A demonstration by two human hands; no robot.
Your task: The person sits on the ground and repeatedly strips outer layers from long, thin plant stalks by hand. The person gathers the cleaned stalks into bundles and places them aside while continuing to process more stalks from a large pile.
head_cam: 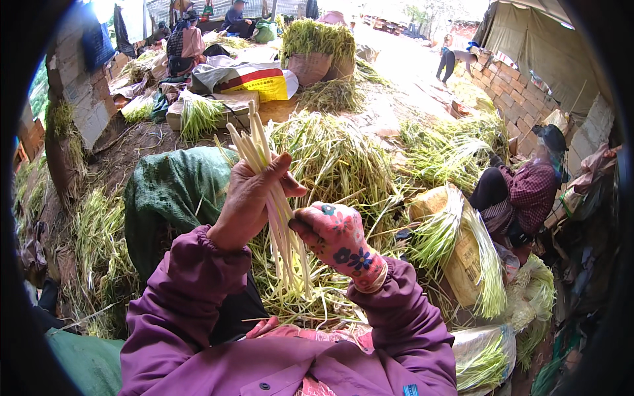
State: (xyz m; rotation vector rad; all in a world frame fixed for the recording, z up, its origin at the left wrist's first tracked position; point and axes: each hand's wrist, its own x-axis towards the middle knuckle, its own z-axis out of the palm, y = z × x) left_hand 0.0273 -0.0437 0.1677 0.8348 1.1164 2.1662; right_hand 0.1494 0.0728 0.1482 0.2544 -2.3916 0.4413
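My left hand (257,193) is bare and grips a bundle of pale leafy-vegetable stalks (280,213). The thick whitish ends stick up above the thumb, and thinner yellow-green ends hang below. In a pink flowered glove, my right hand (342,242) has its fingers curled in at the bundle's right edge, pinching the stalks there. What lies inside those fingers is mostly hidden. Beyond both hands rises a large heap of loose green and yellow stalks (337,153). More litter of cut leaves (317,307) lies below the bundle, by my lap.
Green woven sacking (173,193) is at my left. On the right, sorted bunches (441,232) rest over a yellowish sack (460,267), near a seated person in a checked shirt (530,193). Stuffed sacks (317,64) stand farther back, with other people around. A brick wall (515,94) borders the right.
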